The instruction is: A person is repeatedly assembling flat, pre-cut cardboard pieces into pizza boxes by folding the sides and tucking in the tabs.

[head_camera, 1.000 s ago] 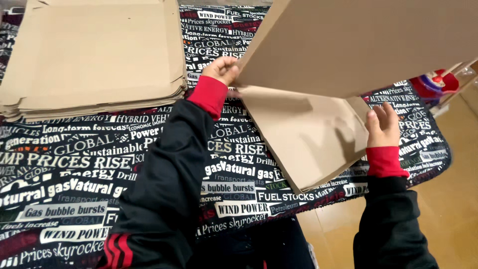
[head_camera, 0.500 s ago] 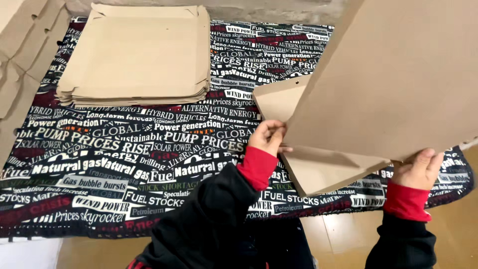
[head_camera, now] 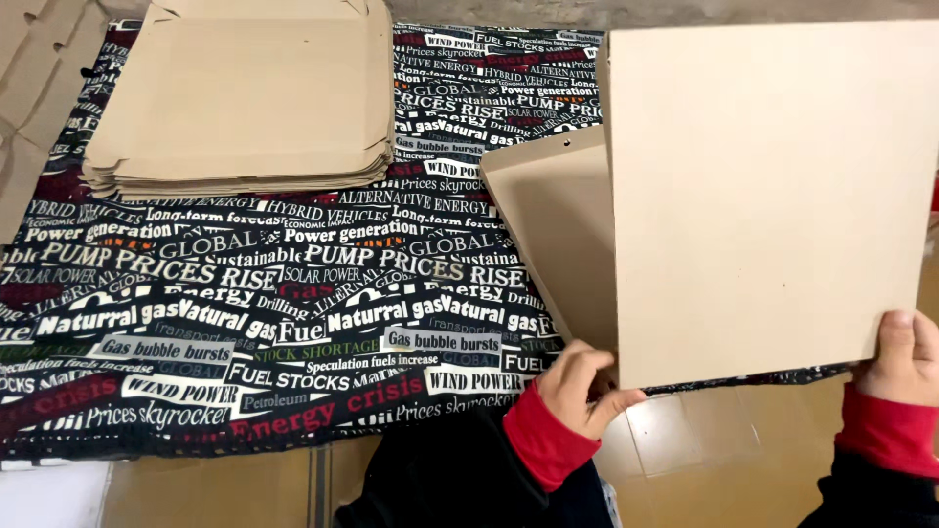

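Lowered since the earlier frames, the large flat tan cardboard sheet (head_camera: pixel 773 196) now faces the camera squarely, where half a second ago it was tilted up and away over the right side of the desk. Its broad panel is plain, smooth and unprinted, pale brown, with straight clean edges and a few tiny dark specks. A second panel of the same cardboard (head_camera: pixel 558 230) angles out to the left from behind it, slightly darker in shade, with a small notch near its top edge; whether the two are joined along a fold cannot be told for certain.

The left hand (head_camera: pixel 582 386) is curled shut on the sheet's lower left corner, thumb in front and fingers tucked behind, a red cuff and black sleeve below it. The right hand (head_camera: pixel 905 357) grips the lower right corner, fingers wrapped over the bottom edge, also in a red cuff. The sheet is held upright above the right part of the desk, its lower edge just over the desk's near rim.

A black cloth printed with white and red lettering (head_camera: pixel 245 323) covers the desk. On it, at the upper left and well apart from the held sheet, lies a neat stack of flat tan cardboard blanks (head_camera: pixel 245 98). More cardboard pieces (head_camera: pixel 29 88) overhang the far left edge.
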